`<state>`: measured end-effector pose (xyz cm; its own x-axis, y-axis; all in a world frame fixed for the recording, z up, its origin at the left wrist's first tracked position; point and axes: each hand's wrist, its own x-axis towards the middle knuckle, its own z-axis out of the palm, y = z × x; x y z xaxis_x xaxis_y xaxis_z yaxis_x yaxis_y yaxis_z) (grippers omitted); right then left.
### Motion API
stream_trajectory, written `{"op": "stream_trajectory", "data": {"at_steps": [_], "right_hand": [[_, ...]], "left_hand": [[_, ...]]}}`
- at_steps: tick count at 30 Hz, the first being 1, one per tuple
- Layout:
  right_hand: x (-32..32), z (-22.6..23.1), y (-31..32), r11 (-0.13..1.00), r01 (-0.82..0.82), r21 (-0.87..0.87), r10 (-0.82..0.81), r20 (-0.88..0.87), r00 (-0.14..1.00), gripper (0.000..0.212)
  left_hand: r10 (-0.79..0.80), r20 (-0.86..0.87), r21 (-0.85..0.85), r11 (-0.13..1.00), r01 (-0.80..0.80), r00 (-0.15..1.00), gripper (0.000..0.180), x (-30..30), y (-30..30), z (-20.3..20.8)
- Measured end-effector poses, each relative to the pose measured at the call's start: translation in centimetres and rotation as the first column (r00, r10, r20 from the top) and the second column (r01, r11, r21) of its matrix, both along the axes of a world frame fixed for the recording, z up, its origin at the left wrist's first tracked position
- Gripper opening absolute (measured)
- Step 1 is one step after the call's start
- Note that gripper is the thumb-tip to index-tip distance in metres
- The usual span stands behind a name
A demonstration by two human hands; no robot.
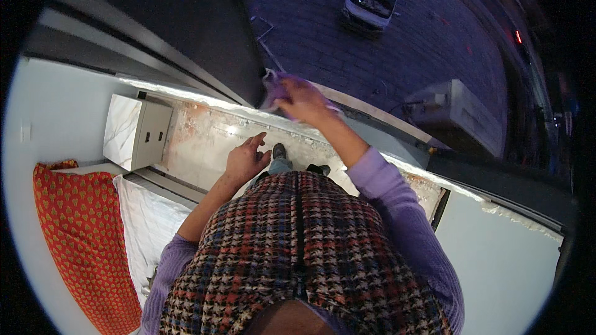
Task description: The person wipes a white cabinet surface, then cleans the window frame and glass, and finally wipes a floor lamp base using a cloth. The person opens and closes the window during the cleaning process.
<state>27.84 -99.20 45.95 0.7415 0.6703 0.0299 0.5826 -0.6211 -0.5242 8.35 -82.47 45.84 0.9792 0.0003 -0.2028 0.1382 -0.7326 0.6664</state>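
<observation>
A purple cloth with a pale edge (271,90) is bunched in my right hand (304,100), which reaches forward over the sill. The cloth lies against the edge of the dark window sash (239,56); the fingers around it are partly hidden and slightly blurred. My left hand (247,159) is lower and nearer my body, with its fingers apart and nothing in them. It hovers in front of the rough, light wall strip below the window frame (379,129), touching nothing that I can make out.
Outside, far below, a white vehicle (370,3) stands on paving. A boxy outdoor unit (456,108) sits beyond the sill at right. Indoors at left are a marble-patterned cabinet (123,130), a red patterned cloth (87,236) and a white sheet (149,211). My shoes (279,151) show below.
</observation>
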Motion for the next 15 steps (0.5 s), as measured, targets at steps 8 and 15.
{"op": "stream_trajectory", "data": {"at_steps": [8, 15], "right_hand": [[-1.0, -4.4, 2.7, 0.985, -0.076, -0.154, 0.116, 0.271, 0.955, 0.031], [-1.5, -2.9, -7.6, 0.936, 0.188, -0.297, -0.193, 0.015, 0.981, 0.037]], "left_hand": [[-0.006, -0.052, -0.012, 1.0, 0.005, 0.999, 0.056, -0.5, -0.7, -0.3], [-0.049, -0.02, -0.035, 0.998, 0.049, 0.999, 0.055, 0.1, -0.8, -0.1]]}}
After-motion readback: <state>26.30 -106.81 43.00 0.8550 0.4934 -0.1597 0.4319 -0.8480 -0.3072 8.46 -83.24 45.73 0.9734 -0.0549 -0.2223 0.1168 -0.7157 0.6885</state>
